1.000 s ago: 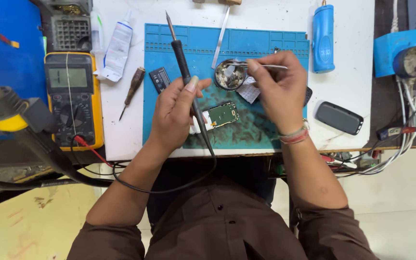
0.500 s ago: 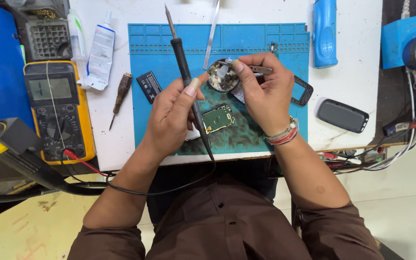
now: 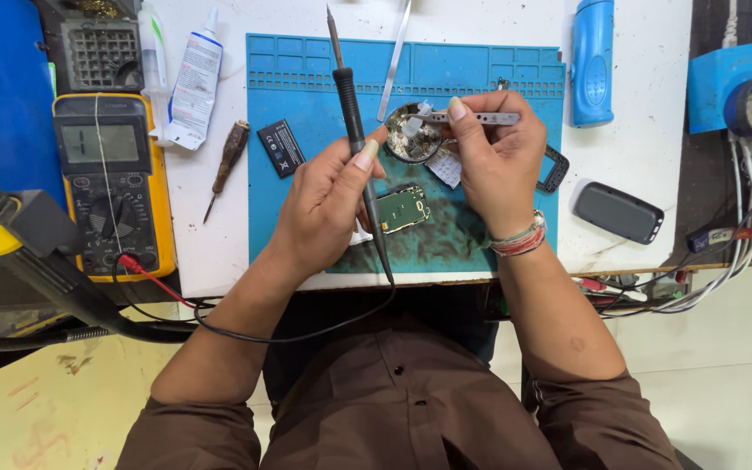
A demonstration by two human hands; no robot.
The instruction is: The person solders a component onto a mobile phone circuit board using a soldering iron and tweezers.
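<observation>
My left hand (image 3: 328,204) grips a black soldering iron (image 3: 352,113), its tip pointing away from me toward the far edge of the blue work mat (image 3: 306,78). In my right hand (image 3: 498,161) I pinch metal tweezers (image 3: 472,117), whose tips reach into a small round metal tin (image 3: 406,139). A small green circuit board (image 3: 404,209) lies on the mat between my two hands. A white scrap (image 3: 446,167) sits just beside my right thumb.
A yellow multimeter (image 3: 110,183) with a red lead sits at the left. A small screwdriver (image 3: 224,165), a black battery (image 3: 282,148), a white tube (image 3: 191,83), a blue bottle (image 3: 592,61), a black phone cover (image 3: 617,211) and a black frame (image 3: 554,170) lie around the mat. Cables hang at the right edge.
My right hand has brought the tweezers down so their tips sit in the tin. The left hand keeps hold of the iron. The camera view has shifted slightly.
</observation>
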